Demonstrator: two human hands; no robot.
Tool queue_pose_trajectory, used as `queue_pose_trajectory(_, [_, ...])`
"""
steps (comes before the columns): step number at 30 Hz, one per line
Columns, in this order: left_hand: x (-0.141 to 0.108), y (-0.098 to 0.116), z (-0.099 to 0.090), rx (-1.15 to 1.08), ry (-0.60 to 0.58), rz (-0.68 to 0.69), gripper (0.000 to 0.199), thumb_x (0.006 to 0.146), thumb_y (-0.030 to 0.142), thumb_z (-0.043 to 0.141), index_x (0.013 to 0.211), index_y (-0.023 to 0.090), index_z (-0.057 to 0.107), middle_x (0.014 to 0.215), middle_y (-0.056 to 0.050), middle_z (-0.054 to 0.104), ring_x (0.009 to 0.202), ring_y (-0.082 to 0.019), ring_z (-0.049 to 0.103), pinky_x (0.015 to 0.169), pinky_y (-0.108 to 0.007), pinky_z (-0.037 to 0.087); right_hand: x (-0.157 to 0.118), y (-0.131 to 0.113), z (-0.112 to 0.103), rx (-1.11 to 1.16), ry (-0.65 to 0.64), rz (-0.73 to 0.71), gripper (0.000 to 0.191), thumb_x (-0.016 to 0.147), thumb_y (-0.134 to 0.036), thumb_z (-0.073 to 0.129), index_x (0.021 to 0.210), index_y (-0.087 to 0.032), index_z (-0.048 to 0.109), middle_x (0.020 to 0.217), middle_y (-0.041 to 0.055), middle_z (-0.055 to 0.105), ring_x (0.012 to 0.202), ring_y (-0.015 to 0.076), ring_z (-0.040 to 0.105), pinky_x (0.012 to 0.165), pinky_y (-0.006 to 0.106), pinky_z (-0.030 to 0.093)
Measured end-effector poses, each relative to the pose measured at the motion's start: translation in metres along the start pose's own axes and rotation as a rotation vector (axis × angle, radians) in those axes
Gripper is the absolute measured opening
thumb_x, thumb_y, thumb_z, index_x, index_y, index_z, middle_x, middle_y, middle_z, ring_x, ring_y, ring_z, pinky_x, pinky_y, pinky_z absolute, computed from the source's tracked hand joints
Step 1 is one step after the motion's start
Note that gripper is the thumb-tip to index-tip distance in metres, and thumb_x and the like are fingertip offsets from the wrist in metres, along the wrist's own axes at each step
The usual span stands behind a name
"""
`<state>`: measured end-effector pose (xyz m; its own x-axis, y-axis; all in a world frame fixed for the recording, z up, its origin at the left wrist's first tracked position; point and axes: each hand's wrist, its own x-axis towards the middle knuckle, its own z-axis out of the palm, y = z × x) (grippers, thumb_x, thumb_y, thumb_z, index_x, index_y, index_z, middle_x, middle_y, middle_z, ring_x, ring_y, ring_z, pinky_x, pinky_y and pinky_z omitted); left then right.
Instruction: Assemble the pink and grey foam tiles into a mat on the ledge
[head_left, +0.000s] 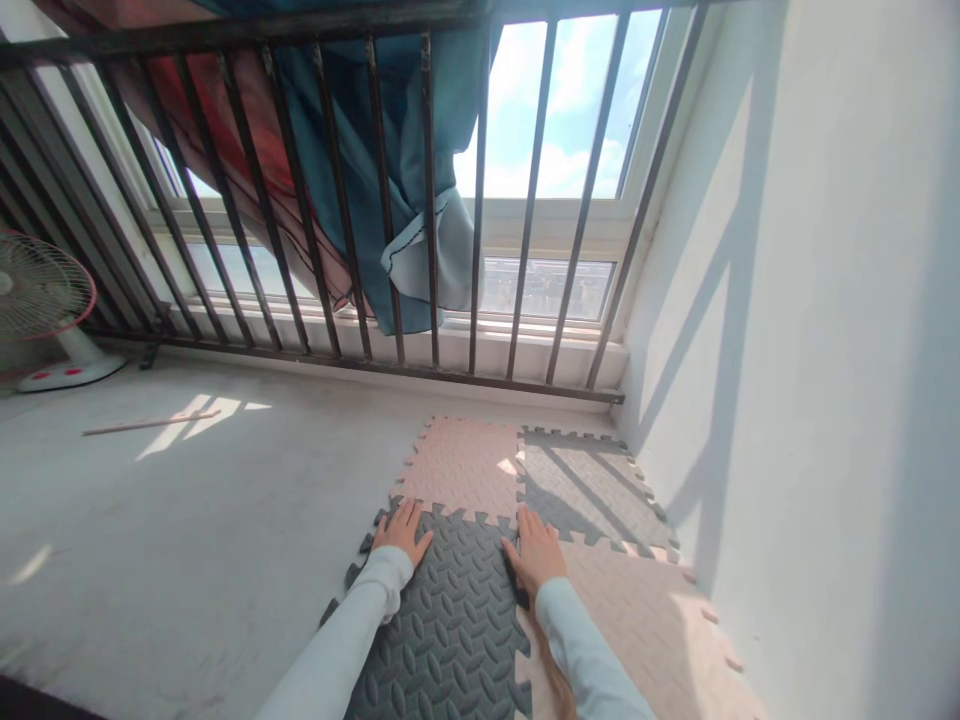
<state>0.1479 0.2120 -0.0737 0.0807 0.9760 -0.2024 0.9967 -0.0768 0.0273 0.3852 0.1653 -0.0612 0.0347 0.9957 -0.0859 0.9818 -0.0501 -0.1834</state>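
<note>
A dark grey foam floor tile [465, 600] with a raised diamond pattern and toothed edges lies nearest me. On its far left corner rests my left hand [403, 532], fingers spread and flat. My right hand [538, 550] lies at the tile's far right corner, thumb on the dark tile and fingers stretched toward the seam. Beyond is a pink foam tile [465, 460], its teeth meeting the dark tile's far edge. A lighter grey tile [592, 480] lies beside it, by the wall. Nearer on the right is another pink tile [637, 610], partly behind my right sleeve.
A dark metal railing [360, 365] crosses in front of the window, with red and blue-green cloths [405, 250] hanging there. The white wall [810, 420] stands at right. On the pale floor [225, 540] lie a thin stick [150, 423] and, far left, a fan [71, 370].
</note>
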Motion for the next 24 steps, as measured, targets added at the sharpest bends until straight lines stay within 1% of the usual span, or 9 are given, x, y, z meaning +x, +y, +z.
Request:
queue_pose_trajectory(2, [0.001,-0.002,0.0,-0.03,0.013,0.005,0.059,0.077,0.046,0.025,0.13,0.019,0.028,0.14,-0.002,0.02,0.126,-0.02,0.018,0.101,-0.043,0.017,0.006,-0.003,-0.002,-0.014,0.019,0.003,0.063,0.078,-0.044,0.028,0.13,-0.009,0.025,0.136,0.0098,0.028,0.123,0.0223,0.024,0.098,0.04,0.019])
queue_pose_trajectory(4, [0.002,-0.003,0.0,-0.052,0.028,-0.003,0.057,0.077,0.044,0.026,0.129,0.02,0.031,0.139,-0.002,0.023,0.127,-0.019,0.018,0.101,-0.042,0.017,0.012,-0.004,-0.005,-0.017,0.057,0.003,0.065,0.077,-0.047,0.028,0.129,-0.007,0.028,0.129,0.0141,0.039,0.118,0.0236,0.032,0.096,0.041,0.019])
queue_pose_trajectory(6, [0.004,-0.003,0.001,-0.062,0.037,-0.007,0.056,0.077,0.043,0.027,0.128,0.02,0.032,0.139,-0.001,0.024,0.127,-0.018,0.016,0.102,-0.043,0.015,0.017,-0.005,-0.006,-0.014,0.091,-0.005,0.066,0.077,-0.048,0.028,0.128,-0.006,0.028,0.119,0.017,0.048,0.112,0.0234,0.039,0.098,0.042,0.014])
queue_pose_trajectory(8, [0.006,-0.005,0.001,-0.072,0.03,-0.006,0.055,0.077,0.043,0.027,0.128,0.021,0.033,0.138,-0.001,0.024,0.127,-0.018,0.016,0.102,-0.043,0.015,0.022,-0.002,-0.007,-0.006,0.09,-0.014,0.066,0.077,-0.046,0.028,0.129,-0.006,0.027,0.116,0.0166,0.051,0.112,0.0226,0.039,0.1,0.043,0.007])
queue_pose_trajectory(10, [0.006,-0.009,0.0,-0.088,0.018,0.006,0.053,0.078,0.042,0.027,0.127,0.023,0.033,0.138,0.0,0.025,0.127,-0.017,0.017,0.102,-0.042,0.016,0.024,0.005,-0.008,0.022,0.04,-0.024,0.064,0.077,-0.044,0.029,0.129,-0.007,0.026,0.122,0.0142,0.046,0.117,0.0212,0.034,0.1,0.043,0.007])
queue_pose_trajectory(13, [0.004,-0.017,-0.002,-0.094,-0.006,0.04,0.051,0.08,0.038,0.028,0.129,0.027,0.028,0.139,0.003,0.021,0.127,-0.014,0.016,0.103,-0.039,0.014,0.015,0.024,-0.011,0.054,-0.043,-0.086,0.059,0.077,-0.038,0.03,0.129,-0.01,0.027,0.131,0.0097,0.037,0.12,0.0183,0.03,0.1,0.039,0.015])
queue_pose_trajectory(16, [-0.004,-0.016,-0.003,-0.071,-0.05,0.001,0.052,0.08,0.037,0.029,0.131,0.029,0.021,0.141,0.002,0.016,0.128,-0.016,0.013,0.102,-0.043,0.013,-0.006,0.049,-0.013,-0.012,0.009,-0.044,0.055,0.079,-0.032,0.028,0.129,-0.009,0.028,0.131,0.0099,0.036,0.12,0.0171,0.031,0.1,0.035,0.017])
queue_pose_trajectory(20, [-0.022,0.006,-0.001,-0.059,-0.021,-0.127,0.06,0.074,0.044,0.038,0.13,0.035,0.018,0.142,0.0,0.009,0.128,-0.027,0.01,0.097,-0.054,0.015,-0.034,0.075,-0.013,-0.144,0.029,0.152,0.055,0.081,-0.037,0.025,0.127,-0.009,0.032,0.136,0.0106,0.027,0.124,0.0207,0.024,0.101,0.04,0.014])
queue_pose_trajectory(24, [-0.037,0.027,0.002,-0.083,-0.058,-0.131,0.061,0.07,0.055,0.038,0.128,0.039,0.022,0.143,-0.001,0.008,0.127,-0.032,0.004,0.093,-0.06,0.01,-0.042,0.086,-0.013,-0.173,-0.054,0.229,0.059,0.081,-0.045,0.021,0.13,-0.012,0.027,0.139,0.0074,0.019,0.126,0.0206,0.017,0.101,0.045,0.01])
